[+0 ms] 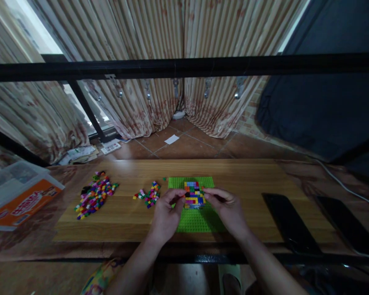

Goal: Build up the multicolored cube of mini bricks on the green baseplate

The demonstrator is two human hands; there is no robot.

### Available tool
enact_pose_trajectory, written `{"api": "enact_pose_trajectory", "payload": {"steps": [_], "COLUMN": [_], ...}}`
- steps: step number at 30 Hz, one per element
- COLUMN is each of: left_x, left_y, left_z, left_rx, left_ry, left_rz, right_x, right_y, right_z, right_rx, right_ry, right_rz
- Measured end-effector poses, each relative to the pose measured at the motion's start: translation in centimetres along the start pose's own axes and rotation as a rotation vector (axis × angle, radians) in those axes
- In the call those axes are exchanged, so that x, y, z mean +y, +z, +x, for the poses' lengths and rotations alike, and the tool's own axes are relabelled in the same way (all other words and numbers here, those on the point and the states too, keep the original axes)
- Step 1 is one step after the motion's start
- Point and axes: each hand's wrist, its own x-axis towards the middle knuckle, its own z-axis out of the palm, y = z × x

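A low block of multicoloured toy building bricks (194, 193) stands on a green studded baseplate (197, 223). At its left side is my left hand (167, 211), thumb and forefinger pinched together at the edge of the bricks. My right hand (229, 207) is closed in a similar pinch at the right edge. Whatever lies between the fingertips of either hand is too small to make out. Just left of the baseplate lies a small cluster of loose bricks (152, 196). One tiny green brick (164, 178) sits apart near the plate's far left corner.
A larger heap of loose bricks (96, 194) covers the left part of the wooden board (233, 172). Beyond it stands a clear plastic box (24, 200) with an orange label. Two dark flat devices (290, 223) lie at the right. A black bar (184, 69) with hooks crosses ahead.
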Motion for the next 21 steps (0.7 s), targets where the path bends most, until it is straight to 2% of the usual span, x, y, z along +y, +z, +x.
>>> {"api": "enact_pose_trajectory", "payload": {"steps": [4, 9, 13, 21], "left_x": [0.4, 1.2, 1.3, 1.1], "left_y": [0.3, 0.9, 1.3, 2.2], "left_z": [-0.3, -1.1, -1.6, -2.1], "left_rx": [-0.034, -0.124, -0.169, -0.179], "left_ry": [0.015, 0.04, 0.048, 0.038], "left_rz": [-0.057, -0.06, -0.074, -0.05], "right_x": [-1.2, -1.6, -1.3, -1.3], "right_y": [-0.3, 0.6, 1.2, 0.6], "right_z": [-0.3, -2.1, -3.0, -3.5], "right_rx": [0.039, -0.135, -0.14, -0.14], "right_ry": [0.021, 0.013, -0.032, -0.13], "right_rz": [0.019, 0.082, 0.1, -0.129]}}
